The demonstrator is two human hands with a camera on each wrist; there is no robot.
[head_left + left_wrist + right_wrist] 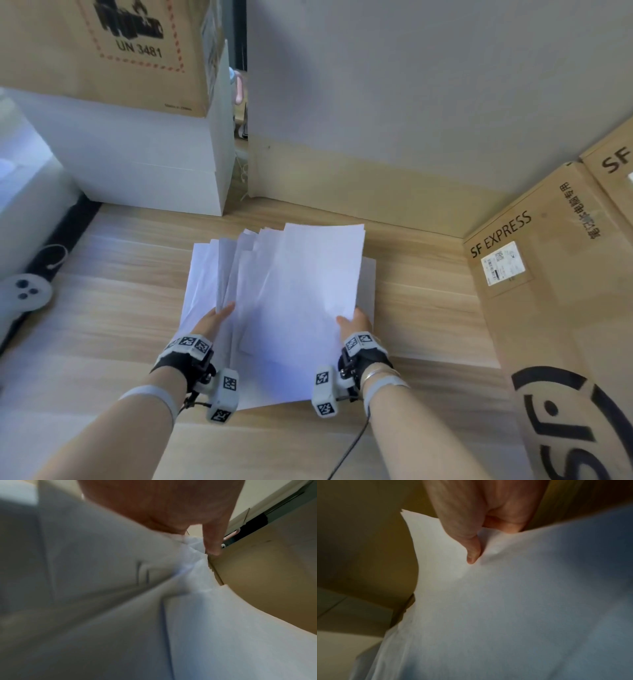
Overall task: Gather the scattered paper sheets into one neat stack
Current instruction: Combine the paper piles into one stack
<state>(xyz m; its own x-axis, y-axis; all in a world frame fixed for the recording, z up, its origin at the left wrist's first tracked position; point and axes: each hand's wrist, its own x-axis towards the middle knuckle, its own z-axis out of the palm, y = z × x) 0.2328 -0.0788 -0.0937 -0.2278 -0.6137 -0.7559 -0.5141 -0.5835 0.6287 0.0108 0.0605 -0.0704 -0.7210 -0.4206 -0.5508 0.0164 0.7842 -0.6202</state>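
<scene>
Several white paper sheets (pixel 294 291) form a loose, fanned bundle over the wooden table (pixel 102 308), their far edges uneven. My left hand (pixel 215 317) grips the bundle's left side, thumb on top and fingers hidden underneath. My right hand (pixel 354 322) grips the right side the same way. In the right wrist view the thumb (pixel 471 555) presses into the top sheet (pixel 505 601). The left wrist view shows blurred sheets (pixel 188 615) with a finger (pixel 212 545) at their edge. At least one more sheet lies flat beneath the bundle.
A brown SF Express carton (pixel 555 308) stands close on the right. White boxes (pixel 144 161) with a brown carton (pixel 120 51) on top sit at the back left. A grey controller (pixel 24 294) lies at the left edge. A grey wall (pixel 428 85) is behind.
</scene>
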